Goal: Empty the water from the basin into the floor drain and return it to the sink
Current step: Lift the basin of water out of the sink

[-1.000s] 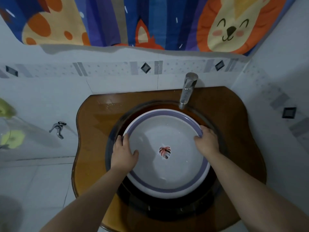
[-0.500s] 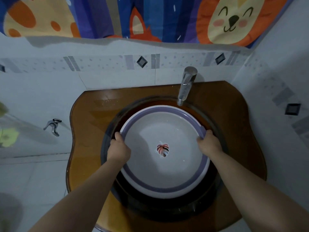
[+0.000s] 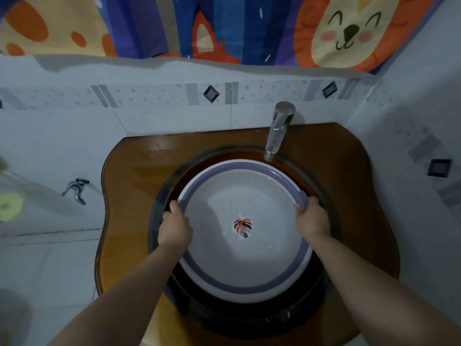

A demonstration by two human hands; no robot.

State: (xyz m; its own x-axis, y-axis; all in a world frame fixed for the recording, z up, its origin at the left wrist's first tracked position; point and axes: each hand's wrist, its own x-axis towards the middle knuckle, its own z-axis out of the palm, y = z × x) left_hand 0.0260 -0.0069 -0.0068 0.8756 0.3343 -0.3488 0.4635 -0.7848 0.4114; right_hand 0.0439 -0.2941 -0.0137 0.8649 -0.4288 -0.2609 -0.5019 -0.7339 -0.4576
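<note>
Since a second ago the left hand (image 3: 174, 229) has gone from lying with fingers spread over the rim of the basin (image 3: 239, 289) to gripping it. The right hand (image 3: 313, 221) has shifted outward along the rim into a similar grip. The basin has not left the sink (image 3: 249, 318).

At the far left edge is a blurred yellow-green shape (image 3: 10, 206); what it is cannot be told. Next, a small chrome wall tap (image 3: 76, 189) sticks out of the white tiled wall. Beside it begins the glossy amber counter (image 3: 129, 186), curved at its edges, which holds the round, dark glass sink.

The left hand is on the left side of the basin's rim. Its thumb lies on top of the purple rim band and its fingers are curled down over the outer edge, out of sight. The basin is round and pale grey inside, and sits within the sink bowl, nearly filling it. A leaf sticker (image 3: 242, 228) in pink and black marks the middle of its bottom, between the two hands. Faint bright lines near the far wall suggest shallow clear water.

A chrome faucet (image 3: 275, 131) rises behind the basin, its spout over the far rim. The right hand grips the right side of the rim, directly across from the left, fingers wrapped over the edge. Both forearms reach in from the bottom of the view.

A bright cartoon-animal curtain (image 3: 154, 23) hangs across the top.
</note>
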